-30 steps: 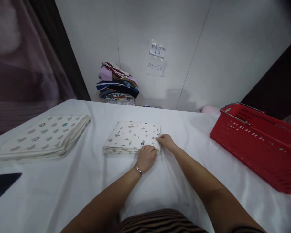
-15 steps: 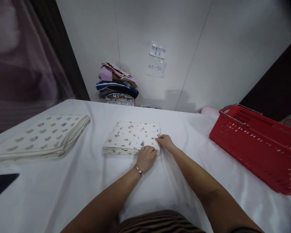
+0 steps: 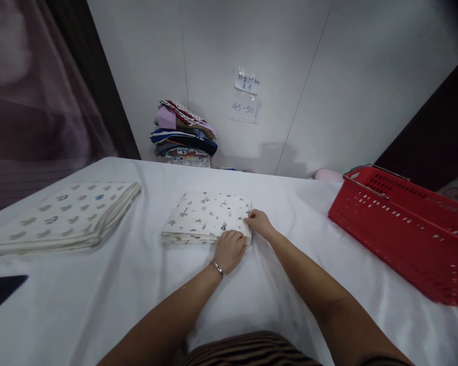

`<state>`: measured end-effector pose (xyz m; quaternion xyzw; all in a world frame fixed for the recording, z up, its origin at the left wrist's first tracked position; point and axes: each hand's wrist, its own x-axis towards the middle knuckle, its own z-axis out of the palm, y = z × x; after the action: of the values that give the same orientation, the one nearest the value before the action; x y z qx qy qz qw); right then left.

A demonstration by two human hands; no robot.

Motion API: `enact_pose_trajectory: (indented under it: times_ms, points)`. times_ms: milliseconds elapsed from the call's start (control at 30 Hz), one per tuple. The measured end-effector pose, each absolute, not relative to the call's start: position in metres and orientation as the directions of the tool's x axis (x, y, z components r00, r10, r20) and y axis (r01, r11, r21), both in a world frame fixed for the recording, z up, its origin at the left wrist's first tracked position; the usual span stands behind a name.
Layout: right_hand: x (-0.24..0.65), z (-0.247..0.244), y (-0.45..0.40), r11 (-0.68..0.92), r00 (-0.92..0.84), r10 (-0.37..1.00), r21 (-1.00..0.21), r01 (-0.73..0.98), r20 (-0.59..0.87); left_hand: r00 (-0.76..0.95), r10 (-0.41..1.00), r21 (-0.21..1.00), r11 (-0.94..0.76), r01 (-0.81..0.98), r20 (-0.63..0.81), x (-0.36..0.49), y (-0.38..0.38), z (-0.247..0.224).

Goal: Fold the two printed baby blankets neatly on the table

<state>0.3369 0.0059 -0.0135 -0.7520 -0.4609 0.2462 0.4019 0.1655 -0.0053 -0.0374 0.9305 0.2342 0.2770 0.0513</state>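
A folded white cloth (image 3: 204, 216) with small printed figures lies flat on the white-covered table, its layers showing along the front edge. My left hand (image 3: 231, 250), with a silver bracelet at the wrist, is closed on the cloth's front edge near the right corner; its thumb is hidden. At the right edge, my right hand (image 3: 258, 222) pinches the same cloth between thumb and fingers. Further left rests a larger folded cream cloth (image 3: 66, 213) with grey heart-like shapes, apart from both hands.
A red plastic basket (image 3: 389, 244) with metal handles stands at the right of the table (image 3: 137, 300). A dark flat object (image 3: 2, 292) lies at the left edge. Beyond the far edge rises a pile of folded fabrics (image 3: 185, 134), beside paper signs (image 3: 245, 109) on the wall.
Hands and cloth hold nearly the same place. The whole view has shifted very slightly.
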Motion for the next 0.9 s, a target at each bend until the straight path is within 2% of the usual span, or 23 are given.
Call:
enact_pose_trajectory:
  times_ms: [200, 900]
  points:
    - [0.339, -0.014, 0.003, -0.252, 0.470, 0.880, -0.778, 0.576, 0.063, 0.739, 0.475, 0.232, -0.880, 0.415, 0.478, 0.165, -0.006, -0.038]
    - [0.340, -0.013, 0.019, -0.364, 0.505, 0.863, -0.657, 0.661, 0.030, 0.749, 0.471, 0.265, -0.882, 0.389, 0.467, 0.165, -0.004, -0.039]
